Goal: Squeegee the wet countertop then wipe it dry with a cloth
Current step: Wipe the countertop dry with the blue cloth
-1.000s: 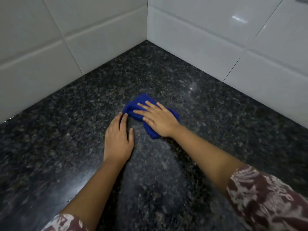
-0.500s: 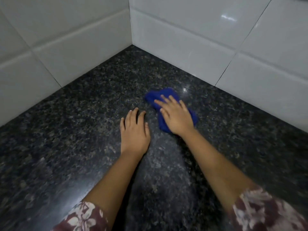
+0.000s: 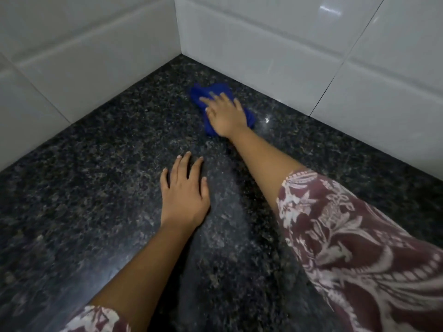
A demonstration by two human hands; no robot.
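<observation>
A crumpled blue cloth lies on the dark speckled granite countertop, close to the inner corner of the tiled walls. My right hand presses flat on top of the cloth with fingers spread, covering most of it. My left hand rests palm down on the bare countertop, nearer to me and apart from the cloth, holding nothing. A paler streaked band runs across the stone between my two arms. No squeegee is in view.
White glossy wall tiles rise on the right and more white tiles on the left, meeting at a corner behind the cloth. A small bright light reflection sits on the stone right of my right hand.
My right hand has pushed the blue cloth away from me toward the wall corner, and its arm has stretched out. My left hand has stayed flat on the stone, now farther behind the cloth.
</observation>
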